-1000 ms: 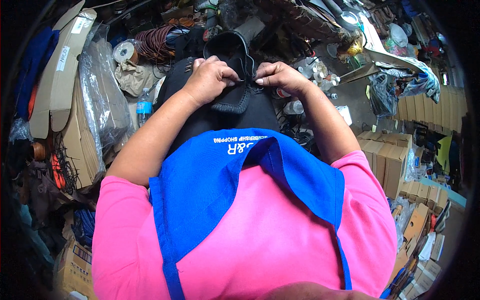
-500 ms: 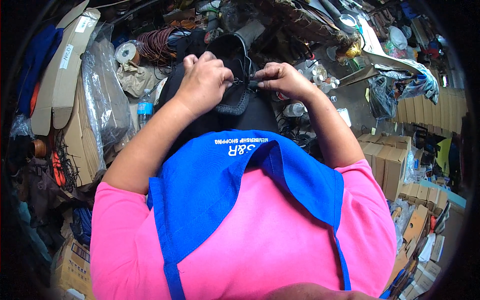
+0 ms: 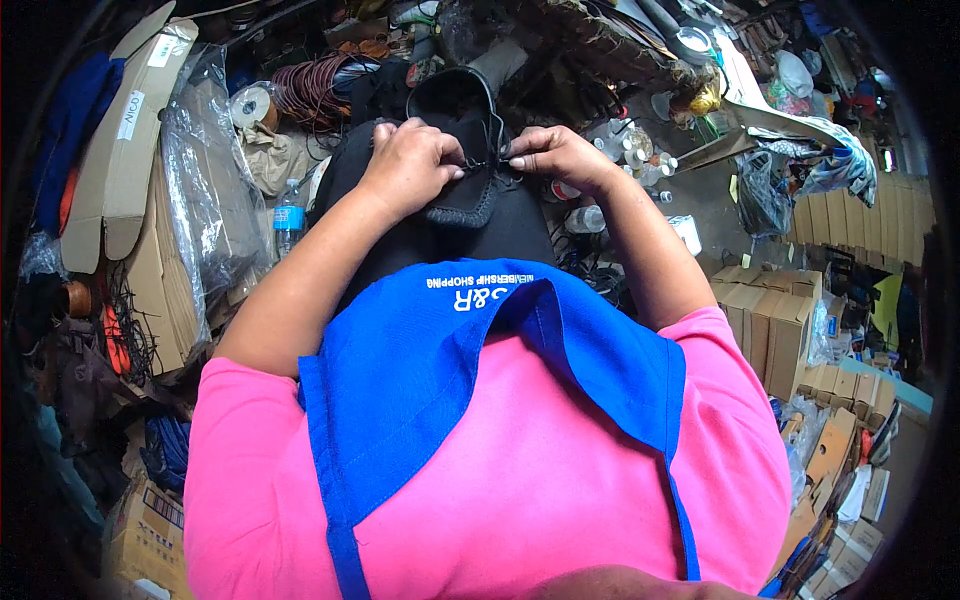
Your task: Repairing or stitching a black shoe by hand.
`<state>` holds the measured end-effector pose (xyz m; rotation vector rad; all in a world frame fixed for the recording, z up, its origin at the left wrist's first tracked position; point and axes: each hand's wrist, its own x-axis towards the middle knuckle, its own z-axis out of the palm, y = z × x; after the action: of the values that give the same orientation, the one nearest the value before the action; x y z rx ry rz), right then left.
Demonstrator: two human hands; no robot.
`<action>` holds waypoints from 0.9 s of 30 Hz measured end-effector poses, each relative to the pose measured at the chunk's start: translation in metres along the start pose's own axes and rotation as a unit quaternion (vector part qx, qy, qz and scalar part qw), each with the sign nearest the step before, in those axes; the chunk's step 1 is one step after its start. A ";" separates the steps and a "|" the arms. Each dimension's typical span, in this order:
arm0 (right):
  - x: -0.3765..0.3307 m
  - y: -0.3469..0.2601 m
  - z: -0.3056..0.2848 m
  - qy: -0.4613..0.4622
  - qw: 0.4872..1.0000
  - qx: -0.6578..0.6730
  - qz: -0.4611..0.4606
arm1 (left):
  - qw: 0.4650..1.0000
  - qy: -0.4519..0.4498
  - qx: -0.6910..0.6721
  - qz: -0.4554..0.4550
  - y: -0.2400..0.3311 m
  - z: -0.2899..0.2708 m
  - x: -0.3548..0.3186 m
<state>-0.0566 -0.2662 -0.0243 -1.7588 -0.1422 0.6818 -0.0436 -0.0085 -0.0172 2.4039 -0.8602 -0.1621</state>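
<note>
Clutter fills the workshop floor on every side of the black shoe (image 3: 462, 150) that rests on the person's lap. Both hands are closed on the shoe's lacing. The left hand (image 3: 410, 165) lies curled over the near-left part of the upper, its fingertips pinching the black lace (image 3: 480, 160) at the middle of the shoe. The right hand (image 3: 556, 155) comes in from the shoe's right side and pinches the same lace with thumb and forefinger, so the two sets of fingertips nearly meet over the throat of the shoe.

The shoe's long axis runs straight away from the body, opening at the far end, the other end toward the person and partly hidden by the left hand. Both hands sit about equally close to it; the left covers more of it. Under the shoe is a dark lap cloth (image 3: 500, 225), and nearer the body a blue apron (image 3: 430, 370) over a pink shirt (image 3: 520, 490).

Room to move is tight. Left of the shoe lie a clear plastic bag (image 3: 205, 215), flat cardboard (image 3: 120, 140), a water bottle (image 3: 288, 222) and a coil of reddish cord (image 3: 310, 90). Right of the shoe stand small white bottles (image 3: 625, 150), and further right, stacked cardboard boxes (image 3: 780, 320). Beyond the shoe's far end the clutter is too dark to tell apart.
</note>
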 end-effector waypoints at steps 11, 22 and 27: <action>-0.001 -0.014 0.001 -0.023 1.000 -0.001 0.006 | 0.999 0.024 -0.035 0.011 0.012 -0.009 0.000; 0.000 -0.016 0.001 -0.035 0.999 -0.027 -0.013 | 0.971 0.095 0.118 0.187 0.016 -0.026 -0.027; 0.001 -0.020 -0.001 -0.062 0.997 -0.032 -0.031 | 0.983 0.102 0.077 0.131 -0.002 -0.031 -0.023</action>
<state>-0.0499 -0.2598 -0.0060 -1.7665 -0.3049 0.7493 -0.0516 0.0219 0.0058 2.3665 -1.1149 0.2569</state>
